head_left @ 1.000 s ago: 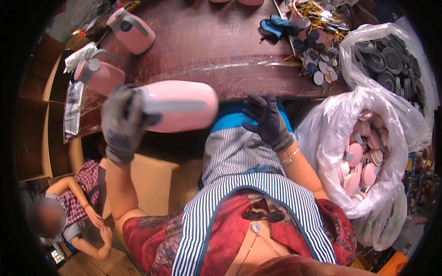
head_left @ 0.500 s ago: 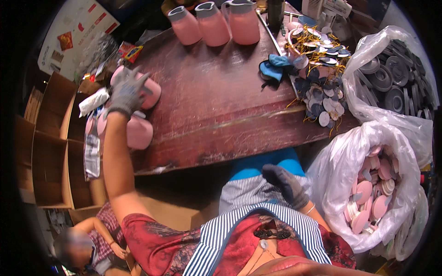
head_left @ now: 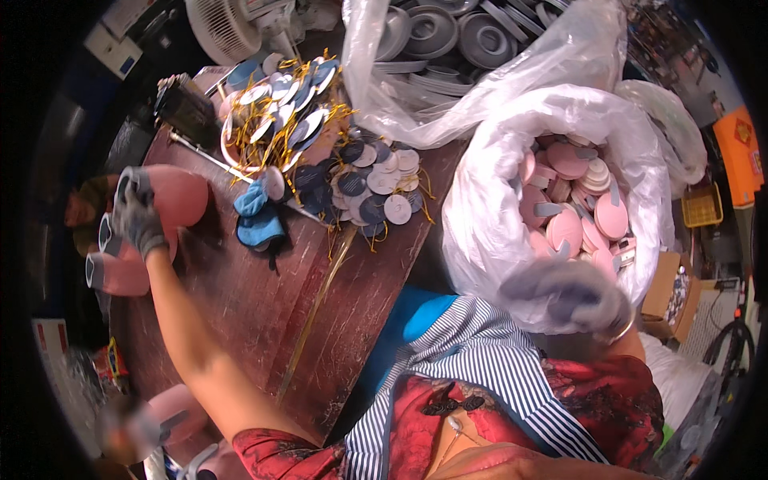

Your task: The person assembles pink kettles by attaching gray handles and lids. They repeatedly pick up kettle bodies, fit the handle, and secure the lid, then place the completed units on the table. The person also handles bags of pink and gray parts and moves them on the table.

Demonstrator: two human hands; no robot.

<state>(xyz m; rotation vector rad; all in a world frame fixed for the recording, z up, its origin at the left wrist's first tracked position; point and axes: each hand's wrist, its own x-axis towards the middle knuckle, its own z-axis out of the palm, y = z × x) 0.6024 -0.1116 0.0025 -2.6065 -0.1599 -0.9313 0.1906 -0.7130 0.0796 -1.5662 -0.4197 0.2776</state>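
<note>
My left hand (head_left: 136, 220), in a grey glove, reaches to the table's far left. Its fingers bend over the grey-rimmed mouth of a pink jug (head_left: 178, 198), and the glove covers part of that rim. Two more pink jugs stand beside it, the nearer one (head_left: 120, 274) below my wrist. My right hand (head_left: 568, 296), in a dark glove, is smeared by motion at the near side of a clear plastic bag (head_left: 480, 208). Inside that bag lie many pink round lids (head_left: 566, 160) with grey tabs. Whether the right hand holds anything is hidden by the blur.
On the dark red table (head_left: 240, 320) lie a heap of round tags (head_left: 288, 104) with yellow strings and a blue cloth item (head_left: 260, 224). Another bag holds grey lids (head_left: 432, 36). A white fan (head_left: 224, 28) stands behind. More pink jugs (head_left: 176, 408) and a person are at lower left.
The view has swung right. My left hand has left the pink jugs at the table's left side for those at the far edge. My right hand has moved from my lap to the lid bag.
</note>
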